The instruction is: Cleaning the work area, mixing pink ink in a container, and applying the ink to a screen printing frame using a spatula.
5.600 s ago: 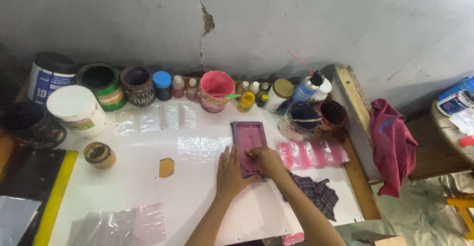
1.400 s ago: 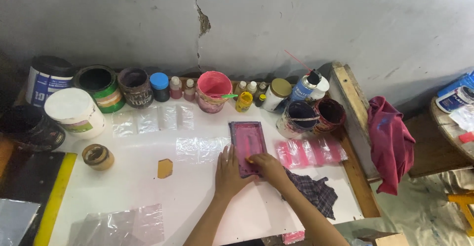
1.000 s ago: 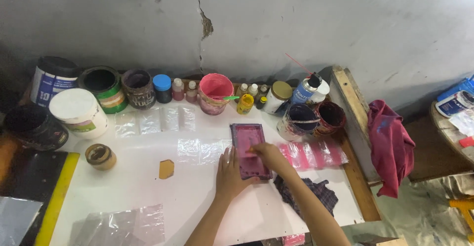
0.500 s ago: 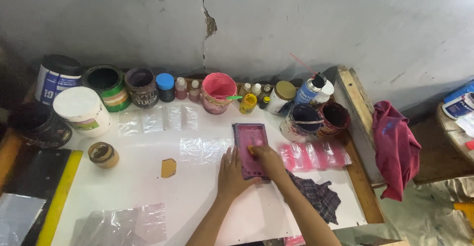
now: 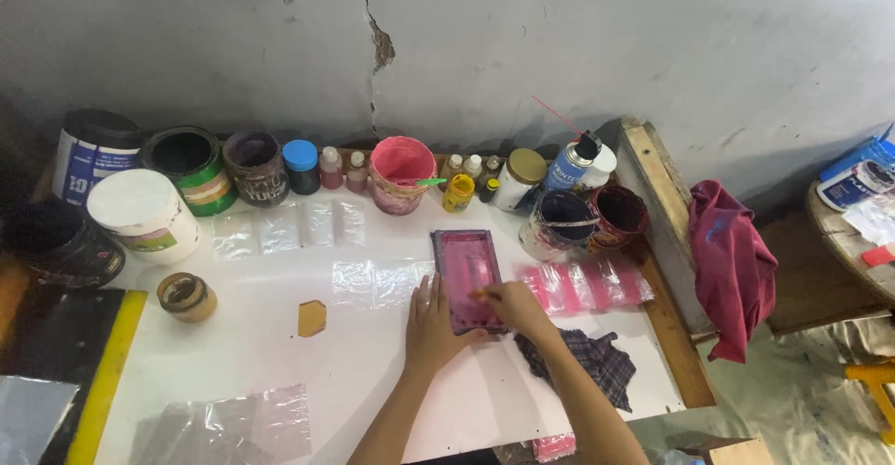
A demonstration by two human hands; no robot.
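left hand (image 5: 431, 323) flat beside pink frame (image 5: 468, 278), right hand (image 5: 515, 305) on it — fingers curled

Paint jars (image 5: 280, 171) crowd back; tabletop (image 5: 280, 353) left open.

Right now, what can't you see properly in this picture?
Head view:
- Small tool under the right hand on the pink rectangular screen frame: fingers hide it.
- Frame's near-left edge: covered by the left hand.
- Dark plaid cloth: partly behind the right forearm.
- Pink wad at bottom edge: cut off.
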